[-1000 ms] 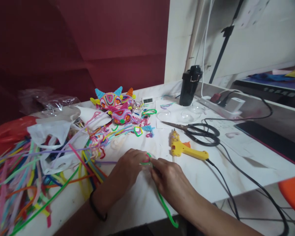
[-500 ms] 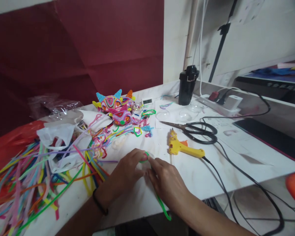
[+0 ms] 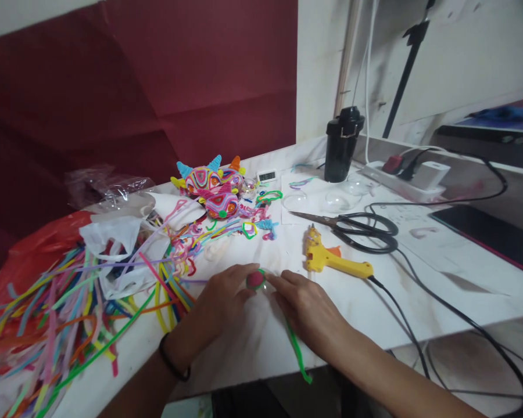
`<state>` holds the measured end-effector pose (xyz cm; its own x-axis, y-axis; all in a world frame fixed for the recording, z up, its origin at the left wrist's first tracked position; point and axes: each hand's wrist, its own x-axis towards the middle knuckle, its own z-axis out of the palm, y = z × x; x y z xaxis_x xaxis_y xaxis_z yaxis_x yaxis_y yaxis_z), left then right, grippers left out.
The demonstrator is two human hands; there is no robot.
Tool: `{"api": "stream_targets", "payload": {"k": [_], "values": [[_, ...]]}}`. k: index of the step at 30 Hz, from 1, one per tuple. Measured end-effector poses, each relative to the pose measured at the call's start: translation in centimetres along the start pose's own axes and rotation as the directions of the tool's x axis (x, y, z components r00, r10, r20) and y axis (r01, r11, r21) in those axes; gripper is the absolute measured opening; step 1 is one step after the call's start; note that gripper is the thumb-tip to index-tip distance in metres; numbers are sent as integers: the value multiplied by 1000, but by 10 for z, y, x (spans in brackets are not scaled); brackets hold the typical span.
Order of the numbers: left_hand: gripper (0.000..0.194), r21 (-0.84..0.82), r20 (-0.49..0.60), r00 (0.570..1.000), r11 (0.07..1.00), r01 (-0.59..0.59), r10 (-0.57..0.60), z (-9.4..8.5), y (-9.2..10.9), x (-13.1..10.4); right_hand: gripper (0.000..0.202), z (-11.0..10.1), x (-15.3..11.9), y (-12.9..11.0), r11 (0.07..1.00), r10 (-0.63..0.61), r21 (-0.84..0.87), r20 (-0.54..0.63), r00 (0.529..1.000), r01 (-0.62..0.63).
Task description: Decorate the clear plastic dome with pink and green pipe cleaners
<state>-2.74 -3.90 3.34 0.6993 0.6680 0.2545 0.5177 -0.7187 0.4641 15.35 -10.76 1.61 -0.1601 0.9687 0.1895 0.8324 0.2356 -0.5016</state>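
Observation:
Between my hands is a small round piece (image 3: pixel 256 280), pinkish-red in the middle with a green pipe cleaner around its edge. My left hand (image 3: pixel 226 293) pinches it from the left, thumb below and fingers above. The fingers of my right hand (image 3: pixel 307 305) are closed at its right side, on the green pipe cleaner (image 3: pixel 297 351), whose loose tail runs down toward the table's front edge. Something clear seems to lie under the round piece, but my fingers partly hide it. A yellow glue gun (image 3: pixel 331 261) rests just beyond my right hand.
Black-handled scissors (image 3: pixel 366 229) lie behind the glue gun, whose cord trails right. Loose pipe cleaners (image 3: pixel 65 313) spread across the left. Colourful horned figures (image 3: pixel 211 186), clear domes (image 3: pixel 337 201), a black cup (image 3: pixel 342 145) and a power strip (image 3: pixel 403 183) stand farther back.
The view has shifted slightly left, so things appear farther right. My right fingers have moved a little off the round piece, and its pinkish-red face shows more fully.

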Motion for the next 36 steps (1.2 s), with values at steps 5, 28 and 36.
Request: {"api": "stream_targets", "payload": {"k": [5, 28, 36], "values": [[22, -23, 38, 999, 1000, -8, 9, -6, 1, 7, 30, 2, 2, -1, 999, 5, 49, 10, 1000, -6], [22, 173, 283, 946, 961, -214, 160, -15, -6, 11, 23, 13, -7, 1, 963, 59, 270, -169, 984, -12], [21, 57, 193, 961, 975, -215, 200, -6, -16, 7, 21, 18, -8, -7, 968, 30, 248, -300, 953, 47]]}}
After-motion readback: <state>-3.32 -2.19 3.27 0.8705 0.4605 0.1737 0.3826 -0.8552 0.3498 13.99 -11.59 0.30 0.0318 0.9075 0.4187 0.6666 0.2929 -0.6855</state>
